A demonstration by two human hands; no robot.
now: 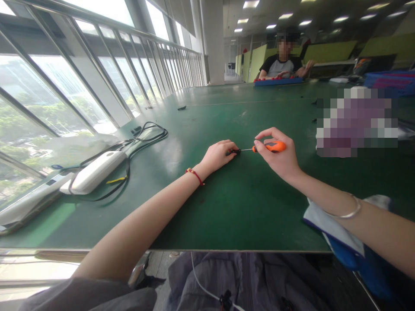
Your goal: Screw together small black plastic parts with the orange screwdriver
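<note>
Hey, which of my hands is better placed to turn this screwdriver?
Probably your right hand: it holds the orange screwdriver, while your left hand holds a small black piece at the tip.

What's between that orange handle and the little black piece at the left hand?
In the head view, a thin metal shaft spans the stretch from the orange handle to the black piece.

On the green worktop (194, 216), a white case (97, 172) and looped black cable (151, 140) are laid at the left; a low blue tray (279, 81) is set at the far end.
</note>
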